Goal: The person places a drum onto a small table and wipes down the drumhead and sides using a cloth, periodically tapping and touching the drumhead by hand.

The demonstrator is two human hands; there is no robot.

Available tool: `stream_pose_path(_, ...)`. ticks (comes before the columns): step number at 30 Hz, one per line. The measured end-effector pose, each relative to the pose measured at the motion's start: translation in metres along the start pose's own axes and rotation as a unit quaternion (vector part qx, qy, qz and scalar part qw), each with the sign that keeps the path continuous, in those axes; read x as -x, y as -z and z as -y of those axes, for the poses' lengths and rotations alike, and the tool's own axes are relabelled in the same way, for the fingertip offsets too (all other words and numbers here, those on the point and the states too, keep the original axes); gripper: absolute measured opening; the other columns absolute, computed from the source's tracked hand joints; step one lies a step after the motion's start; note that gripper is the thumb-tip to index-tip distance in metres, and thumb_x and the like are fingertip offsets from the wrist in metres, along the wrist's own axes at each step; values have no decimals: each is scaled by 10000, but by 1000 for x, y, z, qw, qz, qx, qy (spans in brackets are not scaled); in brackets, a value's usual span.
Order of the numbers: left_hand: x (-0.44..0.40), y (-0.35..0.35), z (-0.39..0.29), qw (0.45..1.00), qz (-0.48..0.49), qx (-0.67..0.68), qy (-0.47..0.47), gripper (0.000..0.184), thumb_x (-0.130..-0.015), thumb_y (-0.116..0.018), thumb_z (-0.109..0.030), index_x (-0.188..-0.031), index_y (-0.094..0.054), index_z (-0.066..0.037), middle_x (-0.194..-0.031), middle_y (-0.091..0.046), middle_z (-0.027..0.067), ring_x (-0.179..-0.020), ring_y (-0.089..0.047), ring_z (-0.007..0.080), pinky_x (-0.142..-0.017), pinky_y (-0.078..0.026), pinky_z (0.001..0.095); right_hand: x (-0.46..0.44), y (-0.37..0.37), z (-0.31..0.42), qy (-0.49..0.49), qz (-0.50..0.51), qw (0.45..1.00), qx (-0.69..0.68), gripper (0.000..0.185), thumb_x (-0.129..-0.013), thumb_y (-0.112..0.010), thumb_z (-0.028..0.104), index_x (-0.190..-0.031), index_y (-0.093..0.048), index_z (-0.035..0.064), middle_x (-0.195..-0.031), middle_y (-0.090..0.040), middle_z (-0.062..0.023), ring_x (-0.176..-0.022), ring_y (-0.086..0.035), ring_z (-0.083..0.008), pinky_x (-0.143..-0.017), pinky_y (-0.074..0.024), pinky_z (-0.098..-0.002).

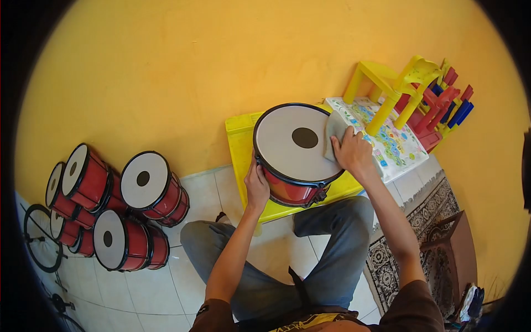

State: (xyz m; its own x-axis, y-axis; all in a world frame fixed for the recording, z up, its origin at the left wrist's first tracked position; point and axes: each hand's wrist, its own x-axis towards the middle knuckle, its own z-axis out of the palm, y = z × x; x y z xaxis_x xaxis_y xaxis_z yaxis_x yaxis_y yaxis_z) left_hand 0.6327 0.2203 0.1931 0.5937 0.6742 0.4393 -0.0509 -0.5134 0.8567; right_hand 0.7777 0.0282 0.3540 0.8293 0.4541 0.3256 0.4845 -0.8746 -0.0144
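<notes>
A red drum (287, 187) with a white head, black hoops and a dark round patch in the middle stands on a small yellow table (239, 145). My left hand (256, 182) is wrapped against the drum's left side, just under the top hoop. At the right edge of the drum head, my right hand (352, 152) presses a pale grey-green cloth (333, 133) over the rim. Its fingers are bent on the cloth, and part of the cloth is hidden beneath them.
Several red drums (130, 243) are grouped and partly stacked on the tiled floor at left, near a bicycle wheel (41, 238). A yellow plastic chair (387, 88) stands on a patterned white tabletop (365, 113). Beyond are stacked coloured chairs (442, 108); a patterned rug (395, 260) lies at right.
</notes>
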Motion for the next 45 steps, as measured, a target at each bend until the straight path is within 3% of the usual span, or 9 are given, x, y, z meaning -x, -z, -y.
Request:
stream_pose_path(2,-1,0,1,1000,-3,-7,-1,423,-978,-401,7,-1396,-421,67,-1369,-513,262,-1260,-513,392,-1027,-438,401,20,12,4,-12,7,998,-59,633,-947,-478,516,-1161,-512,-79,-1031,-597,-345,-908,-642,-462,-772,-529,-489)
stream_pose_path(7,-5,-10,11,986,-117,-39,-112,207,-1002,-392,-71,-986,-559,49,-787,-594,232,-716,-583,429,-644,-453,455,67,11,-13,7,33,958,-285,621,-967,-461,386,-1364,-425,-90,-1261,-494,-410,-1225,-459,-547,-1068,-373,-493)
stream_pose_path(10,-3,-7,11,988,-105,-40,-108,201,-999,-392,-66,-987,-558,47,-760,-580,217,-669,-570,394,-623,-446,438,72,24,-38,94,105,947,-289,538,-944,-496,283,-1410,-459,17,-1388,-436,-353,-1344,-365,-493,-1148,-276,-462)
stream_pose_path(13,-4,-3,6,995,-65,-22,-68,197,-988,-399,-38,-1108,-524,56,-916,-569,239,-824,-558,390,-726,-452,424,76,31,-38,228,-14,970,-85,444,-908,-597,200,-1342,-572,113,-1420,-467,-250,-1357,-396,-409,-1129,-325,-439)
stream_pose_path(16,-2,4,4,1000,-3,-5,-10,387,-970,-413,12,-1348,-461,76,-1254,-568,301,-1178,-556,435,-951,-474,420,56,19,-61,263,39,934,-238,431,-864,-671,104,-1290,-625,151,-1428,-496,-158,-1346,-432,-349,-1109,-362,-425)
stream_pose_path(26,-1,-4,12,999,-27,-9,-26,364,-962,-421,26,-1315,-487,79,-1186,-593,306,-1107,-581,452,-894,-494,422,67,9,-44,385,-26,879,-279,353,-807,-717,88,-1157,-696,121,-1166,-614,-124,-1161,-539,-324,-1013,-440,-417)
stream_pose_path(32,5,3,1,992,-29,93,-81,295,-783,-694,-22,-1069,-632,16,-998,-707,123,-924,-682,214,-827,-515,332,94,-2,50,310,-141,891,-299,279,-747,-753,110,-1013,-689,53,-925,-561,-98,-891,-565,-295,-781,-477,-418)
stream_pose_path(41,6,4,14,996,13,87,-31,249,-800,-704,-69,-1022,-641,24,-925,-710,134,-856,-684,225,-743,-533,340,70,-11,129,300,-157,918,-207,198,-770,-726,122,-863,-595,6,-849,-536,-126,-810,-585,-311,-682,-514,-397)
stream_pose_path(45,5,1,22,977,5,209,49,271,-794,-709,-84,-1036,-642,18,-958,-705,158,-879,-691,241,-750,-539,354,60,-20,146,281,-159,933,-159,212,-780,-724,134,-866,-586,-2,-846,-537,-127,-816,-594,-318,-691,-520,-404)
